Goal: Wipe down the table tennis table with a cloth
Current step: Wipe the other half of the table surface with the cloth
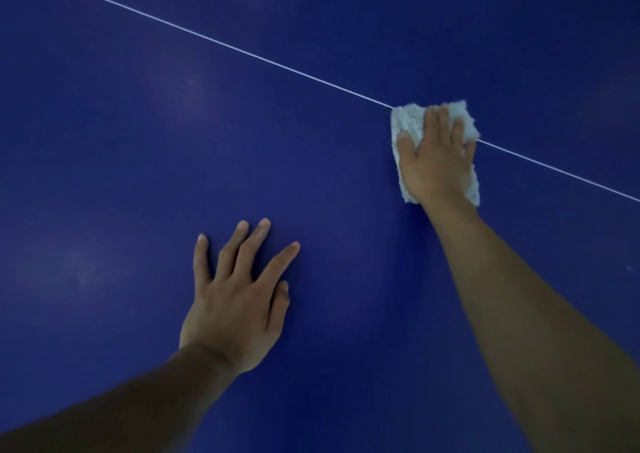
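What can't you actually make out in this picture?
Head view:
- Table edges: cut off by the frame on every side.
- Middle of the cloth: covered by the right hand.
- White line: a stretch hidden under the cloth.
- Pale patches by the left hand: dirt or glare, too blurred to tell.

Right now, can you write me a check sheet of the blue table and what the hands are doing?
Surface: blue table, crossed by a thin white line; faint pale patches, smears or reflections, cannot tell.
Job's things: white fluffy cloth lying flat on the table, over the line.
Clutter: one tiny pale speck near the right edge.
Hands: right hand presses flat on the cloth; left hand rests flat on the bare table, fingers spread.
Cables: nothing seen.
Surroundings: nothing seen; the table fills the view.
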